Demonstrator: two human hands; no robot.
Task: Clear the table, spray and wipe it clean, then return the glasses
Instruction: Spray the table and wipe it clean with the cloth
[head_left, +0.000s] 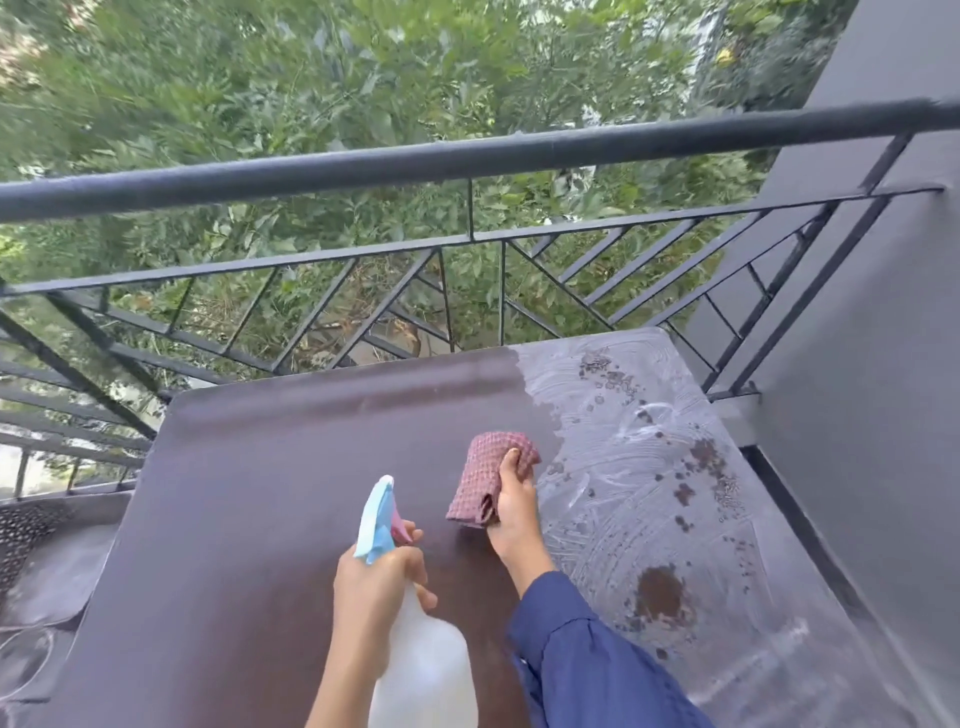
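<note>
A dark brown table (291, 467) fills the lower view. Its right part carries whitish smeared streaks and dark spots (660, 499). My left hand (374, 592) grips the neck of a translucent white spray bottle (423, 670) with a light blue and pink nozzle that points away from me over the table. My right hand (514, 509) holds a folded pink waffle-weave cloth (493, 478) down on the table at the edge of the smeared area. No glasses stand on the table top.
A black metal railing (467, 156) runs along the table's far side, with green trees beyond it. A grey wall (872, 364) stands close on the right. At the lower left, a lower surface (47, 571) holds what looks like clear glassware (26, 660).
</note>
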